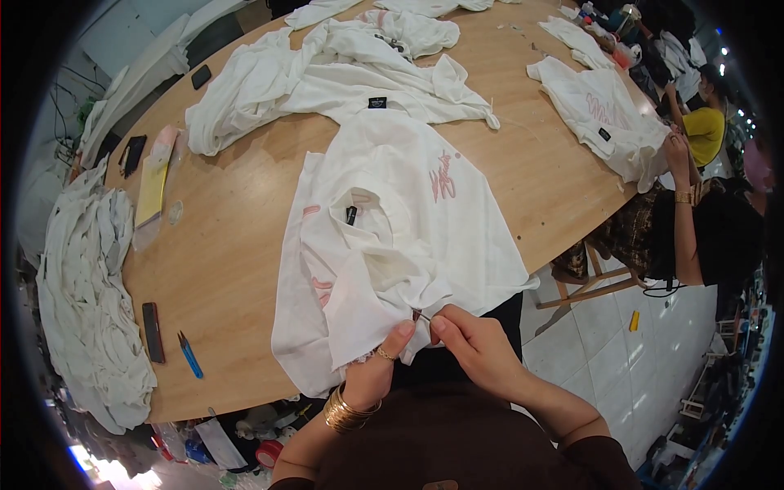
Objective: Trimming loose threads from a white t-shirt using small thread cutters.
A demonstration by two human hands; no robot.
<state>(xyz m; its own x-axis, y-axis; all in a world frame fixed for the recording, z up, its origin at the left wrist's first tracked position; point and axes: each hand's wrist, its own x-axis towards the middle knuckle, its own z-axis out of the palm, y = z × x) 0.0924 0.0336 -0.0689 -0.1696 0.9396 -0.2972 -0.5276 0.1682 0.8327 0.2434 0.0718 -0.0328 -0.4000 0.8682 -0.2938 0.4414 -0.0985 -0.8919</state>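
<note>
A white shirt (384,237) with pink lettering and a dark neck label lies over the table's near edge, its collar facing up. My left hand (377,367), wearing a ring and gold bangles, is closed on the cloth at the near edge, thumb on top. My right hand (478,343) is closed in a pinch close beside it, on a small thin metal tool (421,316) whose tip meets the fabric by my left thumb. The tool's exact kind is too small to tell. Fingers under the cloth are hidden.
More white shirts (318,77) lie across the wooden table (229,294), with a white garment pile (90,302) at left. Blue-handled snips (189,354), a dark phone-like slab (153,332) and a yellow packet (153,184) rest nearby. At right, a person (694,212) handles another white shirt (604,122).
</note>
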